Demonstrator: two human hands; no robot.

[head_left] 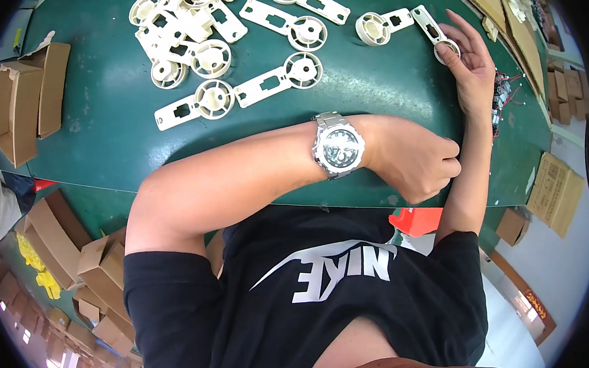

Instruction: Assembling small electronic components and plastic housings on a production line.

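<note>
Green table [116,137] w/ cream parts [215,100]: L hand [415,166] curled, contents unclear; R hand [474,68] half-closed, gripping ringed part [435,36].

The wheel-ended parts [309,32] look smooth plastic, the tabletop [383,84] glossy, the watch [339,147] shiny metal.

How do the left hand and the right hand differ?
The left hand has its fingers curled in; the right hand has fingers extended. The right hand holds a white part; whether the left hand holds anything is hidden. The left hand has a watch at its wrist; the right hand has none. Both are seen against the green table.
</note>
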